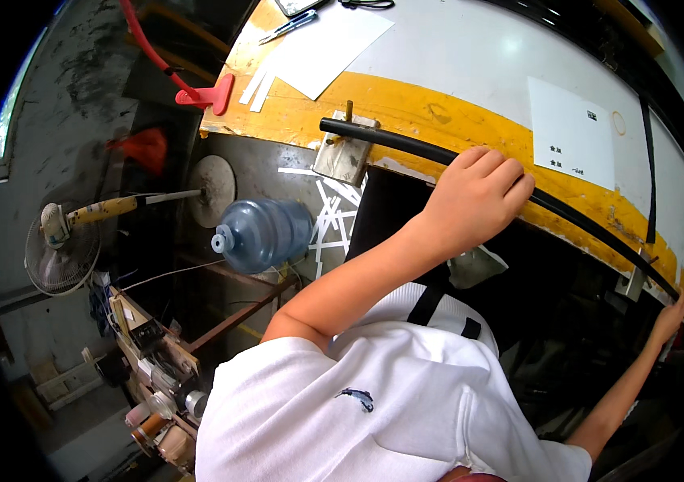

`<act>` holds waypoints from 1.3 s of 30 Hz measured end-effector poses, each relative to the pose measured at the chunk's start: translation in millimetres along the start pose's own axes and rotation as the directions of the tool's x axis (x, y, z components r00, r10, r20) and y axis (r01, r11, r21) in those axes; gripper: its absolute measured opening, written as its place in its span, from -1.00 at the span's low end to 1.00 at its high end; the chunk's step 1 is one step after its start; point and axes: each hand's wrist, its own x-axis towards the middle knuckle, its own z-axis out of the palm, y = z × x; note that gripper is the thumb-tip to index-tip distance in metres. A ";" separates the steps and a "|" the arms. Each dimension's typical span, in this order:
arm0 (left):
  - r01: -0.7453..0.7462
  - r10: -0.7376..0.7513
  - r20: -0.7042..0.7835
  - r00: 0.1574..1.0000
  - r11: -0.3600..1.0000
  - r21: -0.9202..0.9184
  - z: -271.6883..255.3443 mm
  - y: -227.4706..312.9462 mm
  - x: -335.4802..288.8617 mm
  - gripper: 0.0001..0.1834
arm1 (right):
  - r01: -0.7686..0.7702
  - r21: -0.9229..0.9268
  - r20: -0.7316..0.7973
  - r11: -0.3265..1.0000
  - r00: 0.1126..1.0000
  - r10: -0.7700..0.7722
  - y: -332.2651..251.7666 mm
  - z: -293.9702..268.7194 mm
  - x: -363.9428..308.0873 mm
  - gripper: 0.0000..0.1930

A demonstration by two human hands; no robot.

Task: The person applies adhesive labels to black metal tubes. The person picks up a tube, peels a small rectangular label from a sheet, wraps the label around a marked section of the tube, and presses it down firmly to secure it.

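Observation:
A long black rod [406, 144] lies along the front edge of the workbench. Its left end rests by a metal bracket [346, 153] with upright pegs. My left hand [483, 189] is closed over the rod, right of that bracket, knuckles up. At the far right, my right hand [670, 319] holds the rod near its other end, just past a second metal bracket [636, 277]. The fingers of that hand are small and partly hidden.
Paper sheets [334, 52], a utility knife [289, 26] and a red clamp-like piece [217, 95] lie on the yellow-edged workbench [438, 104]. A printed sheet [571, 132] is farther right. Left on the floor are a blue water bottle [266, 233], paper strips [330, 221], and a fan [61, 249].

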 end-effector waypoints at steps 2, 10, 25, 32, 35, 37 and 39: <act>0.024 -0.025 -0.011 1.000 1.000 -0.019 0.9 -0.5 -1.7 -0.70 | -0.036 -0.004 -0.007 0.999 0.999 0.036 -14.4 -16.3 -3.5 -0.55; 0.030 -0.043 -0.119 0.992 0.993 -0.111 6.6 4.1 1.3 -0.73 | -0.029 0.113 -0.089 0.993 0.995 0.040 -95.4 -94.1 -30.9 -0.65; 0.132 -0.080 0.331 0.940 0.981 -0.140 -23.3 3.1 31.2 -0.39 | 0.447 0.602 -0.186 0.662 0.885 -0.427 -349.4 -203.3 -29.6 -0.75; 0.072 0.004 0.437 0.899 0.985 -0.157 -13.1 5.5 54.5 -0.28 | 0.302 0.700 0.000 0.647 0.906 -0.423 -392.5 -196.9 -27.4 -0.73; 0.087 0.004 0.483 0.876 0.982 -0.166 -5.4 6.7 54.3 -0.24 | 0.232 0.694 0.075 0.681 0.918 -0.389 -391.8 -191.8 -29.8 -0.70; 0.114 -0.013 0.514 0.858 0.979 -0.166 -2.0 7.1 52.9 -0.22 | 0.208 0.691 0.104 0.692 0.920 -0.379 -391.6 -190.1 -30.7 -0.69; 0.143 -0.029 0.514 0.857 0.972 -0.185 -2.0 6.4 53.6 -0.21 | 0.200 0.685 0.119 0.701 0.918 -0.379 -392.9 -190.7 -29.8 -0.68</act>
